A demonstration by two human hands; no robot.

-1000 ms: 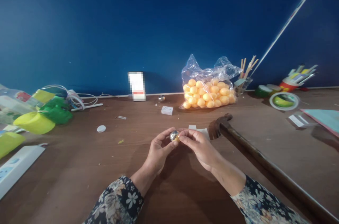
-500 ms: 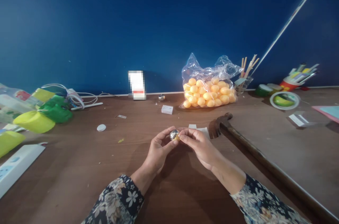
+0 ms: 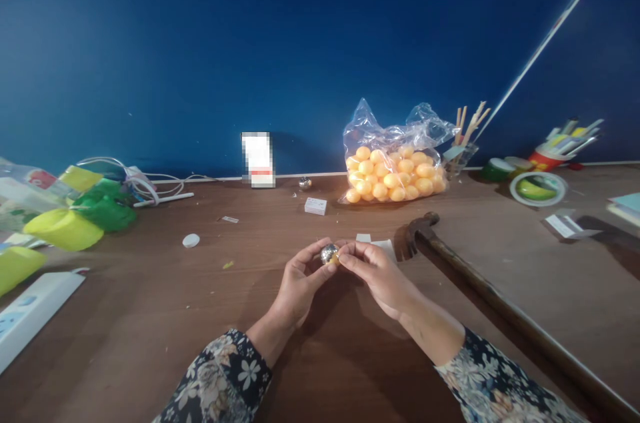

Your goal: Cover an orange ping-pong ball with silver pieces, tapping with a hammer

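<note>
Between my two hands, above the brown table, is a small shiny silver ball with a yellow piece at its lower right side. My left hand is closed around the ball from the left, thumb below and fingers behind. From the right, my right hand meets it with thumb and forefinger pinched together at the ball's edge, beside the yellow piece. Whatever lies between those right fingertips is too small to make out. A hammer with a long wooden handle rests to the right of my right hand, its head near white paper.
Farther back lie a small white box, another silver ball and a clear bag of yellow balls. A tape roll and pen cup stand right. Left are a power strip and a white disc.
Both hands keep nearly the same pose around the silver ball. At the far right, the light blue item at the table's edge has shifted right, and a shadow there has grown.
</note>
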